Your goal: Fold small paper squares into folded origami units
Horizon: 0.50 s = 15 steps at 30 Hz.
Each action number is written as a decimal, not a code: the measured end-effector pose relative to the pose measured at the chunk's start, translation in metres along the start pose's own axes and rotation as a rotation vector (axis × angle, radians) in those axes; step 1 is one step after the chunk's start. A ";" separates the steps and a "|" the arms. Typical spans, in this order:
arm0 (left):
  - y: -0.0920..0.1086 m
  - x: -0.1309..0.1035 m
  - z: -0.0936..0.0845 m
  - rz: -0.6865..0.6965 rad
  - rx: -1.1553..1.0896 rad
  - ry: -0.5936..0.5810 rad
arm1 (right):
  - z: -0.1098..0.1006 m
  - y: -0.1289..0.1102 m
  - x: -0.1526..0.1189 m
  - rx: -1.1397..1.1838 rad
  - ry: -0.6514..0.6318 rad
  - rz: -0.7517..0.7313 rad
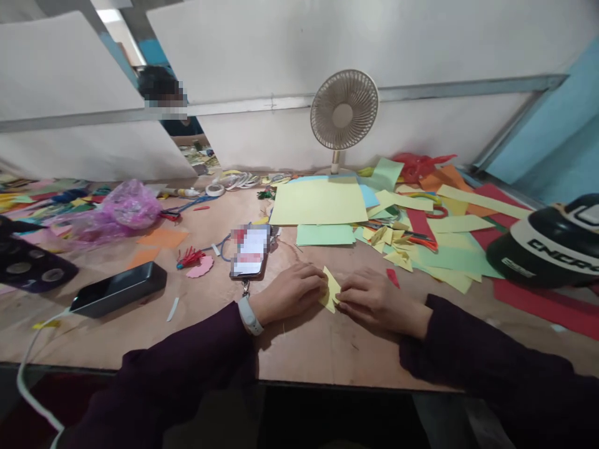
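Bare counter [304, 355] lies open between the forearms, with a narrow band free from the left hand [296, 290] and right hand [372, 299] to the green paper [325, 235]. Left side: phone [250, 251] blocks near the wrist, low white strip [173, 309] beyond. Right: scrap heap [386, 238] and dark jug [519, 249] crowd passage; fan [344, 115] and white partition [262, 50] bar the far side.

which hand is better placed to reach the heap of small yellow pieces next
Probably the right hand: it lies nearer the heap, while the left hand is farther off, across the yellow paper both touch.
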State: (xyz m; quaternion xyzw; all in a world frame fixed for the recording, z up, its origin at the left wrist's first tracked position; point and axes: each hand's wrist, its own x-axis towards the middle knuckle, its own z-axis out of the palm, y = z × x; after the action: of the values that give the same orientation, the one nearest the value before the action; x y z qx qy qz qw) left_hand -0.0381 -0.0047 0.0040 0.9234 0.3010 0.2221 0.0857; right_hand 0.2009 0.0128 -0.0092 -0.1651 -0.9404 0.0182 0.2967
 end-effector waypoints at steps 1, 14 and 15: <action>0.000 0.000 0.000 -0.007 -0.012 -0.012 | 0.001 0.001 0.000 0.054 -0.007 0.044; 0.002 -0.003 0.002 0.022 0.071 -0.031 | 0.016 -0.002 0.007 0.160 -0.064 0.387; 0.002 -0.003 0.002 0.046 0.088 -0.032 | 0.016 -0.003 0.006 0.160 -0.064 0.395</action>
State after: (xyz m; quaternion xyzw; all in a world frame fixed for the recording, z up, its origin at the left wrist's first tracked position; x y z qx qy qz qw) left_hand -0.0383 -0.0081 0.0022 0.9365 0.2877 0.1955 0.0446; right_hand 0.1863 0.0132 -0.0183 -0.3215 -0.8943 0.1558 0.2696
